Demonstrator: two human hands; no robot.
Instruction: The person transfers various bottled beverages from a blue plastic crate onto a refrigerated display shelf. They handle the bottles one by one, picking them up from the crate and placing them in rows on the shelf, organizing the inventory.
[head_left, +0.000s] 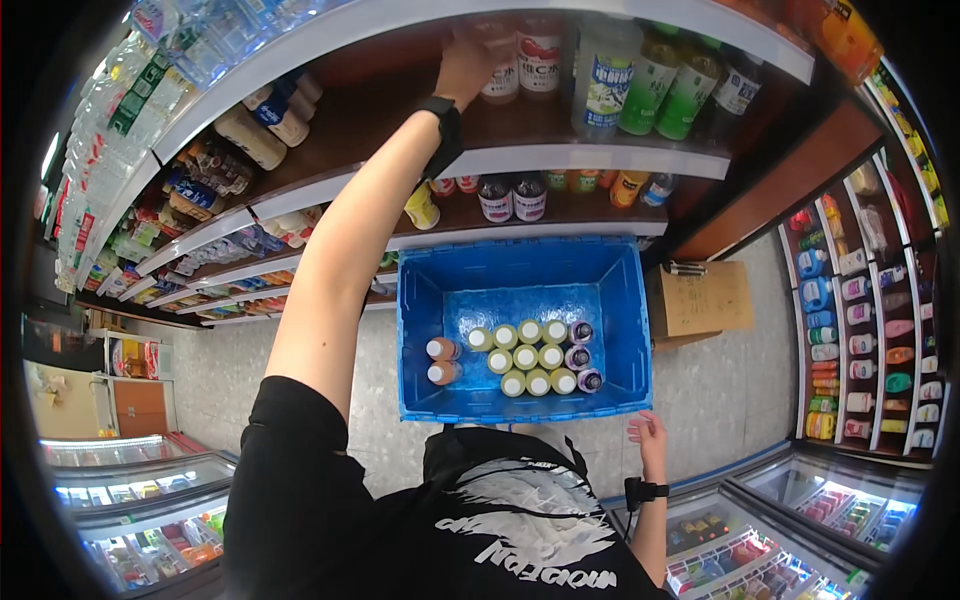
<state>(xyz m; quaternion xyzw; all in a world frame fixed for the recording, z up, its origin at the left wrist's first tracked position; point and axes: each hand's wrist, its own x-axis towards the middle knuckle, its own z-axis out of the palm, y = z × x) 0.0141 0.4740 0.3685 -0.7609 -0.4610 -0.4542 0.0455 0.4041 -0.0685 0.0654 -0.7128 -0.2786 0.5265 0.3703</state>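
My left hand (463, 66) reaches onto an upper shelf board (375, 112). Its fingers, partly blurred, wrap the upper part of a pinkish drink bottle (501, 84) with a white label. A matching bottle (538, 64) stands just right of it. Below, a blue plastic crate (525, 262) holds several pale-yellow bottles with white caps (526, 355), three purple bottles with dark caps (579, 357) and two pinkish bottles with white caps (444, 360). My right hand (649, 431) hangs by the crate's near right corner, holding nothing, fingers loosely apart.
Right of the pinkish pair stand a large clear bottle (604, 82) and green bottles (679, 94). Purple-labelled dark bottles (511, 197) line the shelf below. A cardboard box (701, 296) bearing writing and a pen sits right of the crate. Glass-topped freezers (750, 517) lie behind.
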